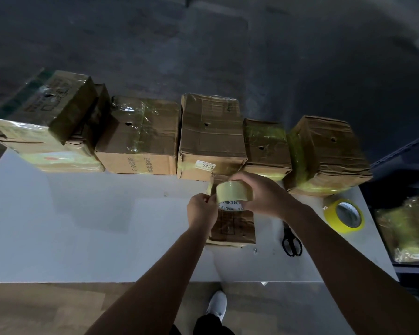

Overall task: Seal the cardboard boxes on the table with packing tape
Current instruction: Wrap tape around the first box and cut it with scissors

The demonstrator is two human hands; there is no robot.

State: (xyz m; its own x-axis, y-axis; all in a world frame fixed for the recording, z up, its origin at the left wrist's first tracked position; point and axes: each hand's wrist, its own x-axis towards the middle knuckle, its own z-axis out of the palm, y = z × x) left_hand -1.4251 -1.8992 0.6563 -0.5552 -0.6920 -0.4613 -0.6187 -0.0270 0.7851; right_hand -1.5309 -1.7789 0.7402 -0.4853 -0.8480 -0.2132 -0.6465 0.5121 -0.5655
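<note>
Dim in here; the far floor (203,44) is almost black. The white table (82,238) takes most of the light, a soft grey shadow lying on it beside the boxes (140,131), whose wrap glints faintly. Edges bow, the far right corner darkens, everything slightly soft.

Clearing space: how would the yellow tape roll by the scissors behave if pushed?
The yellow roll seems to lie flat, hole up, so it would probably slide, not roll. It sits near the table edge, so a push might drop it.
</note>
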